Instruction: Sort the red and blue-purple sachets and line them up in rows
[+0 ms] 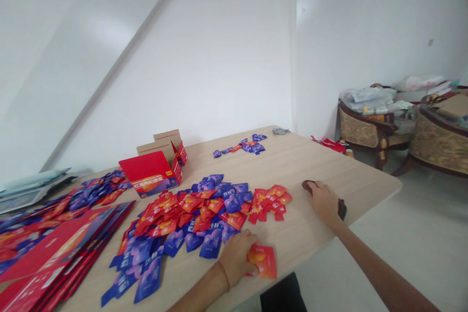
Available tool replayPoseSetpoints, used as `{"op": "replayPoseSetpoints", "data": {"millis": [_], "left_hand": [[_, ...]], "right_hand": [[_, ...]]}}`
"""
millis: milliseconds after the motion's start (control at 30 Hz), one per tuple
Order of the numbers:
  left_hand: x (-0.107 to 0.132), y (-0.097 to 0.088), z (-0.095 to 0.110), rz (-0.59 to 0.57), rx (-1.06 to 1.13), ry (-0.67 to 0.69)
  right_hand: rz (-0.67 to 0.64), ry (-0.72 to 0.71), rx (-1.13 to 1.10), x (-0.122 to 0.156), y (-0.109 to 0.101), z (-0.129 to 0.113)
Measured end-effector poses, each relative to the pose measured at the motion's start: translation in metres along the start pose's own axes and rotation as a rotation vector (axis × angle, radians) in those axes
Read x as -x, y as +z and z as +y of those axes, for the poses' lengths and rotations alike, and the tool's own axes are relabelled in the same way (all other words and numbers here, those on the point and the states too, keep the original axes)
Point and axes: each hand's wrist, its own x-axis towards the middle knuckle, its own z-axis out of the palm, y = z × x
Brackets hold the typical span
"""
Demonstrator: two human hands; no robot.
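At the near edge of the table (292, 253), my left hand (238, 255) is closed with a red-orange sachet (266, 262) at its fingertips. A heap of red sachets (190, 203) and purple sachets (212, 243) lies just beyond and to the left of that hand. My right hand (324, 204) rests farther right, wrapped over a flat dark brown object (342, 209). Most of that object is hidden under the palm, so its kind cannot be made out. Between the hands, a smaller group of red sachets (268, 200) lies apart from my fingers.
An open red carton (148, 175) stands behind the heap. Flat red cartons (69, 248) are stacked at the left, with more sachets (98, 187) beyond. Several sachets (252, 146) lie near the far edge. Two loaded armchairs (365, 129) stand at the right.
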Motion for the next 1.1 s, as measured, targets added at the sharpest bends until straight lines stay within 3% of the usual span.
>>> {"op": "replayPoseSetpoints", "data": {"millis": [233,333,467,633,733,900,1100], "left_hand": [[-0.010,-0.015,-0.011,-0.034,0.119,0.211],[-0.011,-0.031,-0.020,-0.054,0.205,0.278],[-0.014,-0.080,-0.051,-0.051,0.288,0.246],[-0.026,-0.157,-0.122,0.063,0.231,0.097],[-0.033,-0.185,-0.162,0.116,0.183,0.024],[-0.045,-0.192,-0.197,0.087,0.103,-0.046],[-0.054,-0.199,-0.205,0.017,-0.040,-0.038]], "right_hand": [[0.012,-0.001,-0.014,0.000,0.007,0.003],[0.019,-0.001,-0.017,0.000,0.008,0.004],[0.014,0.015,-0.028,0.000,0.012,0.005],[0.028,0.002,-0.021,0.000,0.016,0.005],[0.027,0.006,-0.017,0.001,0.017,0.004],[0.034,-0.002,-0.010,0.001,0.016,0.004],[0.020,0.012,0.003,0.001,0.018,0.004]]}}
